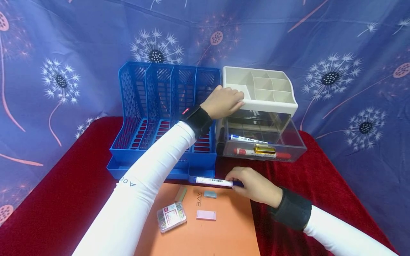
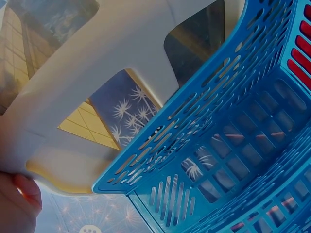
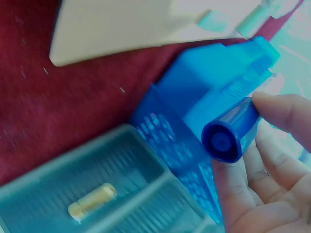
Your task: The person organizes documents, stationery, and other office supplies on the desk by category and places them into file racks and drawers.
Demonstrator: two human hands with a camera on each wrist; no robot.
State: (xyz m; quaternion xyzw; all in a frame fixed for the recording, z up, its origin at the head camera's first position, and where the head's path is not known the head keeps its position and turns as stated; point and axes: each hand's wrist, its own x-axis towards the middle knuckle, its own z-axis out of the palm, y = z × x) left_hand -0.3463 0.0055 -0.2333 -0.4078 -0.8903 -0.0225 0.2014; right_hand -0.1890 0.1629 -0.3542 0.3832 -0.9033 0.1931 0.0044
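My left hand [image 1: 223, 102] grips the upper left rim of a white desk organizer [image 1: 261, 105]. In the left wrist view, part of that hand [image 2: 18, 204] shows against the organizer's edge [image 2: 41, 138]. Below, the clear drawer [image 1: 298, 142] is pulled out, with a blue marker [image 1: 246, 139] and a red marker [image 1: 250, 153] inside. My right hand [image 1: 256, 185] pinches another blue marker [image 1: 213, 181] by one end, level along the front of the blue file rack [image 1: 141, 155]. The right wrist view shows the held marker's blue end [image 3: 231, 133] between thumb and fingers.
An orange mat [image 1: 221, 236] lies on the red cloth [image 1: 41, 213]. On it are a clear box of small colorful pieces [image 1: 172, 217], a pink block [image 1: 206, 215], a light blue block [image 1: 210, 194] and a greenish block [image 1: 180, 194]. Behind hangs a patterned blue curtain [image 1: 105, 35].
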